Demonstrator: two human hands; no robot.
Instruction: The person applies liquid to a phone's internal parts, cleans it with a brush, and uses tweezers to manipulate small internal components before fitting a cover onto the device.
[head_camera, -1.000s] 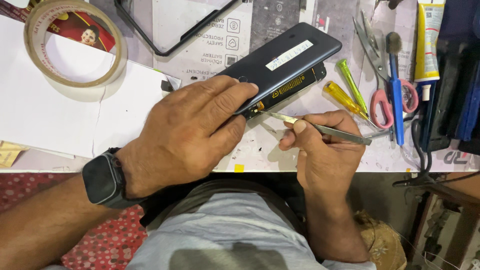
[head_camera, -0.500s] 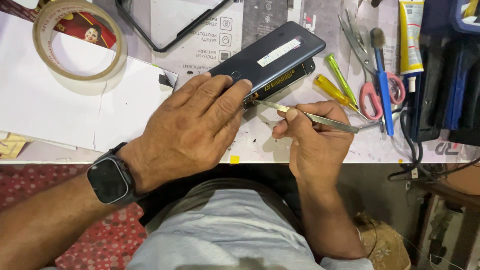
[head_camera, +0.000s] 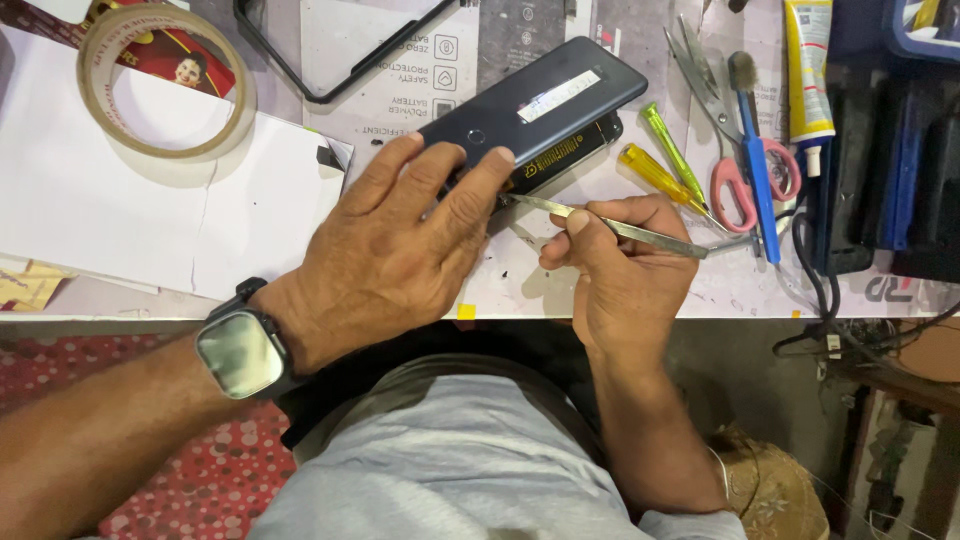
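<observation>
Presently, head view: left hand (head_camera: 395, 255) is pressing the dark phone (head_camera: 535, 105) flat on the tabletop (head_camera: 560, 290), fingers spread over its lower end. Right hand (head_camera: 625, 270) is pinching metal tweezers (head_camera: 610, 225), tip touching the phone's edge; pink-handled scissors (head_camera: 735, 180) lying beside.

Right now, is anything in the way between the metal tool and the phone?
No, nothing visible. The right hand holds the metal tweezers, whose tip already reaches the phone's edge beside the left hand pressing it down.
</observation>
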